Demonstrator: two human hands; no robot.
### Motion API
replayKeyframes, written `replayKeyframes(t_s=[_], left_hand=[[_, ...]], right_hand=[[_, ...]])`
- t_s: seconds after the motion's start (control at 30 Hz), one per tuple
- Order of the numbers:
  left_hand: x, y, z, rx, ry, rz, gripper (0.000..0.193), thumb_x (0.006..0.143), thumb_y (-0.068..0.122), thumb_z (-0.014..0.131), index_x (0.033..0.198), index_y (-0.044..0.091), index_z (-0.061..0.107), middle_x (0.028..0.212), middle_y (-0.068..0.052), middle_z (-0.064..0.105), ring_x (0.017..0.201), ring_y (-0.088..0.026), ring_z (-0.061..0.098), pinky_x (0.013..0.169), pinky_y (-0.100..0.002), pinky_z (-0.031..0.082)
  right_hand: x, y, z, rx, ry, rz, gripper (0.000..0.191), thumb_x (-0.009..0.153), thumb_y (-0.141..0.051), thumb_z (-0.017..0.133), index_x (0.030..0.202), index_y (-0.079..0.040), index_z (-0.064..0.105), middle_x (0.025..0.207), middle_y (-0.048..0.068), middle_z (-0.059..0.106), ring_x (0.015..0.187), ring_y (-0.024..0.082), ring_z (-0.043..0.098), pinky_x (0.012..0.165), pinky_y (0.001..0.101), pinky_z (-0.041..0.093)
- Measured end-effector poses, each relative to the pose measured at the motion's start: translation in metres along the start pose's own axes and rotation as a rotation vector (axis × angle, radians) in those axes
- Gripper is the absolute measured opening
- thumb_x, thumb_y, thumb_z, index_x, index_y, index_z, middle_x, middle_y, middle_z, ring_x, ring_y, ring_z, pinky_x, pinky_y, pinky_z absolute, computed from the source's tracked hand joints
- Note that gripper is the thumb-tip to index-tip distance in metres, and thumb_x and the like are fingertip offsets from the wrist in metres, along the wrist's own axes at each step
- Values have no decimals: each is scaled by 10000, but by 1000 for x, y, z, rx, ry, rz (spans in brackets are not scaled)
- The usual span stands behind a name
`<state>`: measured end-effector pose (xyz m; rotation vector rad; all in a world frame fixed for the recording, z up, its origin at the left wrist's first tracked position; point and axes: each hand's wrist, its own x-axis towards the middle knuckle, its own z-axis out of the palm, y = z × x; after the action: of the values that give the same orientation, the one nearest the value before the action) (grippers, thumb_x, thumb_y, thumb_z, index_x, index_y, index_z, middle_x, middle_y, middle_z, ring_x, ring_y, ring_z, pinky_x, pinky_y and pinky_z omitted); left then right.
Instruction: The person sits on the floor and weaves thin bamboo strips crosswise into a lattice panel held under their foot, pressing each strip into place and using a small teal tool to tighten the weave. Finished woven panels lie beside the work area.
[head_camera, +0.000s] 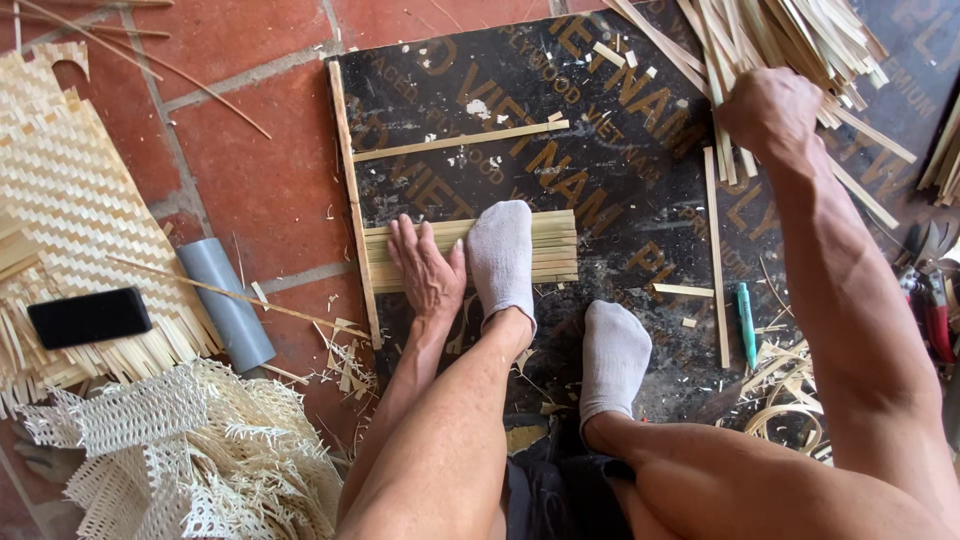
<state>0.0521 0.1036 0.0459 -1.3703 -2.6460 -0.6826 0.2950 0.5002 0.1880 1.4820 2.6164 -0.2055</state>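
Flat pale bamboo strips (545, 245), laid side by side in a row on a dark board. A loose bundle of strips (790, 35) is seen at the board's far edge.

arms: bare, no sleeves | legs: bare | feet: grey socks (500, 255) | shorts: dark

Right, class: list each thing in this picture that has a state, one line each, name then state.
Left hand: flat, pressing on the row of strips.
Right hand: closed around strips in the pile.
Row of strips: laid side by side, pinned under a socked foot.
Pile of strips: loose, fanned out.
Woven mat: part woven, ends free.
Phone: screen dark, on the mat.
Grey pipe: lying flat.
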Motion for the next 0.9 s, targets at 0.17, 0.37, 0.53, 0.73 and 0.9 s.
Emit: replayKeyframes(t_s=[0.17, 0.37, 0.53, 0.73, 0.9], left_hand=[[1, -1, 1, -41, 8, 4, 625, 1025, 374, 619, 1453, -18, 386, 1603, -341, 276, 1539, -475, 228, 1274, -619, 158], [7, -8, 3, -34, 67, -12, 648, 968, 352, 703, 1418, -27, 430, 1580, -326, 320, 1520, -487, 273, 1259, -631, 220], [13, -13, 1, -49, 83, -39, 685, 953, 370, 714, 1428, -44, 445, 1592, -320, 324, 1524, -489, 296, 1270, -621, 240], [15, -18, 5, -69, 39, -61, 706, 968, 390, 666, 1450, -57, 407, 1617, -335, 282, 1532, -483, 281, 1274, -618, 191], [12, -21, 11, -67, 48, -36, 707, 1006, 389, 649, 1489, -37, 359, 1649, -301, 268, 1564, -465, 267, 1302, -618, 171]], right_hand=[[-21, 19, 11, 405, 329, -110, 196, 1077, -85, 571, 912, -67, 676, 718, 60, 580, 600, 163, 541, 563, 338, 442], [-64, -40, 61, 904, 173, -480, 119, 1127, 8, 631, 1155, -12, 746, 931, 95, 628, 847, 169, 586, 757, 344, 470], [-63, -78, 100, 628, 45, -468, 123, 1014, -35, 706, 1123, -57, 758, 923, 89, 659, 896, 224, 649, 785, 326, 510], [-49, -100, 117, 405, 113, -642, 61, 982, -133, 766, 1039, -130, 787, 889, 9, 712, 824, 204, 625, 803, 335, 549], [-46, -140, 124, 401, 86, -753, 129, 957, -114, 745, 1074, -143, 791, 942, 4, 736, 893, 207, 621, 810, 337, 546]])
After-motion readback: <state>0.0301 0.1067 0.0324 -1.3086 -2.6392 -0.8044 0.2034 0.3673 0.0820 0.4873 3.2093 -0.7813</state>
